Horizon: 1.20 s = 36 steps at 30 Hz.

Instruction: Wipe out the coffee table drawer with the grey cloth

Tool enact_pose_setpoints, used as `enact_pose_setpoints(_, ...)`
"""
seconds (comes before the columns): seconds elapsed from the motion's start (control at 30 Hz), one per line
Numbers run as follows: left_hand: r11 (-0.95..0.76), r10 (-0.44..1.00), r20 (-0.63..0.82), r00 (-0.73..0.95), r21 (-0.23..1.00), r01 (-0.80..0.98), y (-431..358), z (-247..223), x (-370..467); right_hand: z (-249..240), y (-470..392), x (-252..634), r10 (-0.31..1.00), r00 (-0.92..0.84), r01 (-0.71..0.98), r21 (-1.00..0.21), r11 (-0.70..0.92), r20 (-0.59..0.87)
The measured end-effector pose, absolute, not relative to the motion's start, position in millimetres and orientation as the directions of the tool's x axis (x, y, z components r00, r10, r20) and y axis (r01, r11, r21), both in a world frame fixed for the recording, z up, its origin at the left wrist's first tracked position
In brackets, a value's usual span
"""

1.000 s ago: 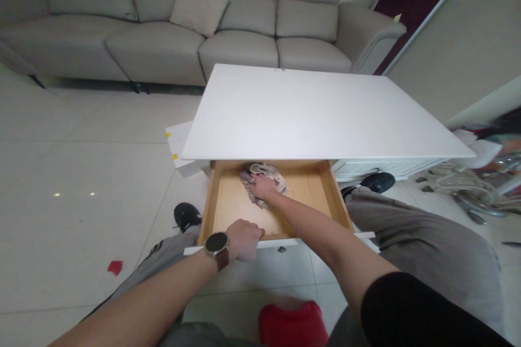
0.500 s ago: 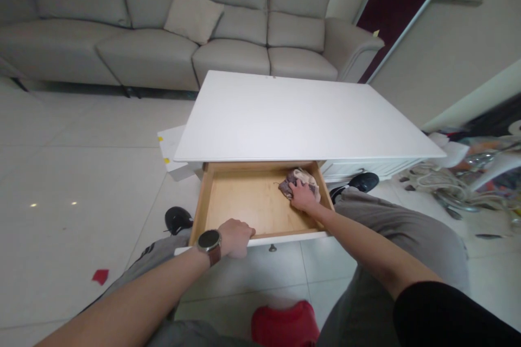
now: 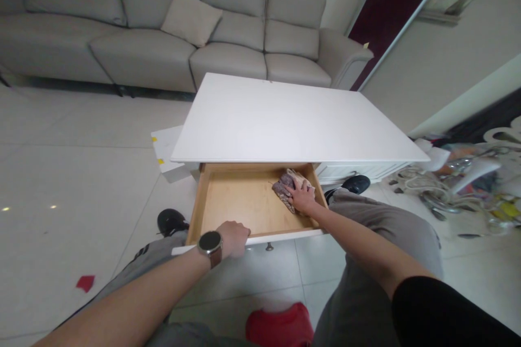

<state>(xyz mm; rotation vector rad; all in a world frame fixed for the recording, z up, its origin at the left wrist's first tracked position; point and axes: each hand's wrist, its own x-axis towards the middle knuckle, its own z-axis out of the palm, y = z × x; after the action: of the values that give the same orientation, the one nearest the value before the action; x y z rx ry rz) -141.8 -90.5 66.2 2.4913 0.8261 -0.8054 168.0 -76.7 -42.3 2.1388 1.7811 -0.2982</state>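
A wooden drawer (image 3: 238,203) is pulled out of a white table (image 3: 291,119). My left hand (image 3: 235,237), with a watch on its wrist, is closed over the top edge of the drawer's front panel. Inside the drawer, towards its right side, lies a crumpled purple-brown and cream cloth (image 3: 283,187). My right hand (image 3: 302,199) grips this cloth from above, fingers bent over it against the drawer bottom. The palm hides part of the cloth. A small dark knob (image 3: 269,246) sticks out from the drawer front.
A grey sofa (image 3: 142,46) with a cushion (image 3: 191,16) stands behind the table. Left of the table is a white box (image 3: 169,146). A red stool (image 3: 280,325) shows between my legs. Cords and clutter (image 3: 431,190) lie on the floor at right.
My right hand and the cloth have shifted slightly nearer within the drawer, and the cloth looks more spread out. My left hand stays on the drawer front. The view has turned a little.
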Motion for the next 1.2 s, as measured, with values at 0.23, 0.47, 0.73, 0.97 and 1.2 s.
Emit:
enact_pose_setpoints(0.23,-0.753,0.417,-0.581,0.699,0.209,0.623,-92,63,-147,-53,-43,153,0.882,0.224,0.969,0.000,-0.246,-0.413)
enact_pose_setpoints(0.47,-0.723,0.445,-0.543,0.712,0.252,0.643,-93,57,-154,-52,-24,107,0.920,-0.104,0.991,-0.116,0.064,-0.378)
enact_pose_setpoints(0.73,-0.702,0.453,-0.532,0.716,0.282,0.654,-91,49,-155,-49,24,0,0.849,-0.415,0.907,-0.223,0.358,-0.326)
enact_pose_setpoints(0.97,-0.703,0.397,-0.586,0.707,0.301,0.644,-88,60,-153,-44,59,-76,0.821,-0.490,0.866,-0.275,0.418,-0.294)
enact_pose_setpoints(1.2,-0.653,0.409,-0.593,0.694,0.341,0.676,-89,55,-152,-47,8,-80,0.711,-0.635,0.773,-0.251,0.583,-0.304)
